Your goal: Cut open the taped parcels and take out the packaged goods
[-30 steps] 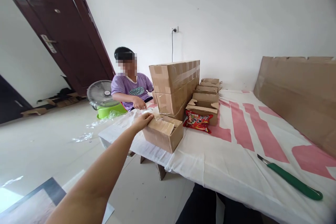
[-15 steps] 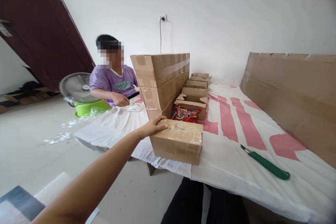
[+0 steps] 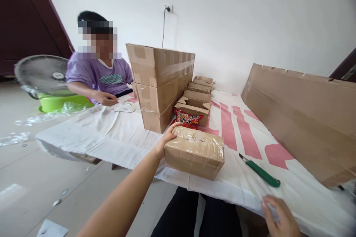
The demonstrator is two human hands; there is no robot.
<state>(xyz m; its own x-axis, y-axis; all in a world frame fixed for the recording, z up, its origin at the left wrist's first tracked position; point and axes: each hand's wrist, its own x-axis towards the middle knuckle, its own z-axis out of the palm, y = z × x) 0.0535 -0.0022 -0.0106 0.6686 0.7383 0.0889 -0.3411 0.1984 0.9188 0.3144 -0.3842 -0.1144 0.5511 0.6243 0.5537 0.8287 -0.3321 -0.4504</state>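
So the small taped box (image 3: 194, 152) sits near the front edge of the desk (image 3: 111, 137), which is covered with a white cloth with pink marks. The left hand (image 3: 166, 141) is hooked on the box's left end, fingers curled over the top corner and gripping it. The right hand (image 3: 279, 217) is down at the bottom right by the cloth's edge, too blurry to tell if it's clenched or loose, and it's well apart from the box. A green-handled knife (image 3: 261, 172) lies flat on the cloth just to the right of the box, not touching it. Right behind the box there's a red snack packet (image 3: 188, 118), leaning against a row of small open cartons (image 3: 196, 100) that runs toward the wall. Beside those is a stack of big taped cartons (image 3: 160, 81). Further left, a person in a purple shirt (image 3: 100, 76) sits at the desk with a hand near a white tape dispenser (image 3: 125, 107). A fan (image 3: 41, 74) and a green basin (image 3: 65, 102) are behind them, and a big cardboard sheet (image 3: 303, 111) leans along the right side.
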